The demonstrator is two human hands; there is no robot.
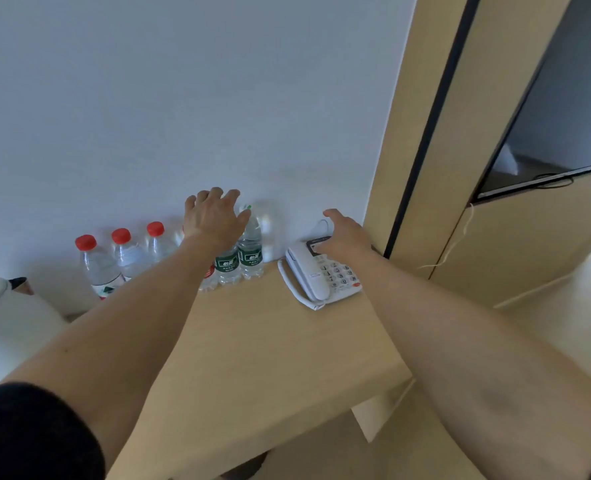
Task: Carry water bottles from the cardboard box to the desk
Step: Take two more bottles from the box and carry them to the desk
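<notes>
A row of water bottles is seen standing upright on the desk (263, 344), against the white wall (148, 98). 3 bottles with red caps (96, 265) are at the left of the row, and 2 bottles with green labels (250, 252) are at its right end; another bottle between them is mostly hidden by the left forearm. The left hand (214, 216) is held over the green-label bottles, its fingers loosely spread, with the thumb just beside the neck of the rightmost one; whether it is touched cannot be told. The right hand (347, 237) is held above the white telephone (321, 275), fingers relaxed and nothing gripped. A white kettle (7, 313) is placed at the left end of the desk. A dark screen (564, 116) is mounted at the right.
</notes>
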